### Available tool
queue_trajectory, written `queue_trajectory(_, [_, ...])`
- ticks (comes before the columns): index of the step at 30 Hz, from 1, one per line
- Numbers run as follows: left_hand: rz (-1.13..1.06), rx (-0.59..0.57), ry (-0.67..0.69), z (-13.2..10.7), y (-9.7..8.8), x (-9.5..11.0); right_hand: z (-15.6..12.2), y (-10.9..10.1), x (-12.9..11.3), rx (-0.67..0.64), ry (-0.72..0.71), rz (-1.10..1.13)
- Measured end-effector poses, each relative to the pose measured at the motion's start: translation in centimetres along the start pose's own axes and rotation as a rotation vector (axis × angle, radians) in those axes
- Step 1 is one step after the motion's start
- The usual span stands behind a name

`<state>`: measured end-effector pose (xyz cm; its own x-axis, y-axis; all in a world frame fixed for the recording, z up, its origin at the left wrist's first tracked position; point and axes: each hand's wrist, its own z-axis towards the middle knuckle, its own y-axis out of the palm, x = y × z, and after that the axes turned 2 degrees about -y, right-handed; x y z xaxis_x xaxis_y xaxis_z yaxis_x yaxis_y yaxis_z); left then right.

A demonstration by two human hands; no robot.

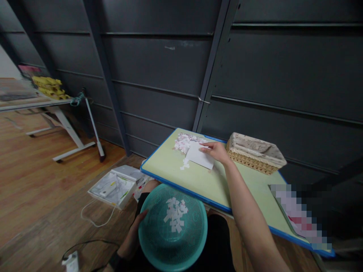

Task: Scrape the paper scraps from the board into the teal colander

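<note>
My right hand (217,151) reaches across the green, blue-edged table (204,185) and presses a white sheet of paper (200,155) flat against a heap of small paper scraps (185,142) at the table's far corner. My left hand (134,230) grips the left rim of a teal plastic basket (172,226) held below the table's near edge on my lap. Several white paper scraps (175,214) lie inside the basket.
A woven wicker basket (255,153) stands on the table right of my hand. A blurred patch covers the table's right end. On the wooden floor lie an open white box (116,187), a cable and a power strip (70,261). Another table (34,100) stands far left.
</note>
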<state>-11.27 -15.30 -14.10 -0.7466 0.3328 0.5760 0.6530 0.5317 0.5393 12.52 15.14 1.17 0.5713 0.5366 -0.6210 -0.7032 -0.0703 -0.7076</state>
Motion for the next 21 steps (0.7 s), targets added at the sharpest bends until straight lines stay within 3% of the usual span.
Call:
queue_trajectory(10, [0.026, -0.002, 0.011, 0.06, -0.11, 0.05, -0.10, 0.17, -0.11, 0.048, -0.023, -0.085])
queue_trajectory(17, [0.032, 0.066, 0.005, -0.57, 0.57, 0.41, -0.13, 0.46, -0.47, -0.040, -0.057, -0.022])
queue_trajectory(21, [0.023, 0.052, -0.002, -0.59, 0.61, 0.36, -0.06, 0.60, -0.36, -0.009, -0.052, 0.010])
